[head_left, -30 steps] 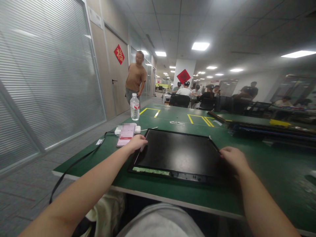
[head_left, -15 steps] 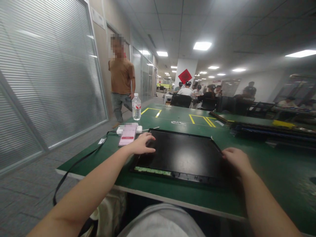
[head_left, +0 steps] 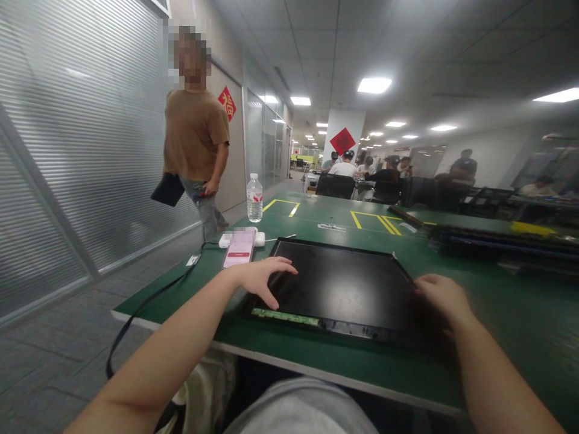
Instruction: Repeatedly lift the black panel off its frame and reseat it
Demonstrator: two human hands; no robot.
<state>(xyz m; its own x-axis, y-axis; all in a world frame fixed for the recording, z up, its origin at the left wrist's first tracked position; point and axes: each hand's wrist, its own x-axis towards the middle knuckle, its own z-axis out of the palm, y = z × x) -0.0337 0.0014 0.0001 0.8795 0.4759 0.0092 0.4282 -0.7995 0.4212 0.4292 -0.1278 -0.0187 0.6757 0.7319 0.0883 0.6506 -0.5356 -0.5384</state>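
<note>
A black display panel lies on the green table, its dark screen face up. A narrow green circuit board runs along the left part of its near edge. My left hand is over the panel's left side with thumb and fingers spread apart; whether the fingertips touch the screen is hard to tell. At the right edge of the panel, my right hand has its fingers closed on the frame. Its fingertips are partly hidden.
Beyond my left hand are a phone, a white adapter with a black cable, and a water bottle. Dark panels lie stacked at the right. A person carrying a dark flat object walks at the left.
My left hand has shifted, its thumb now lower toward the circuit board and its fingers wider apart. My right hand stays at the right edge. The walking person has come closer.
</note>
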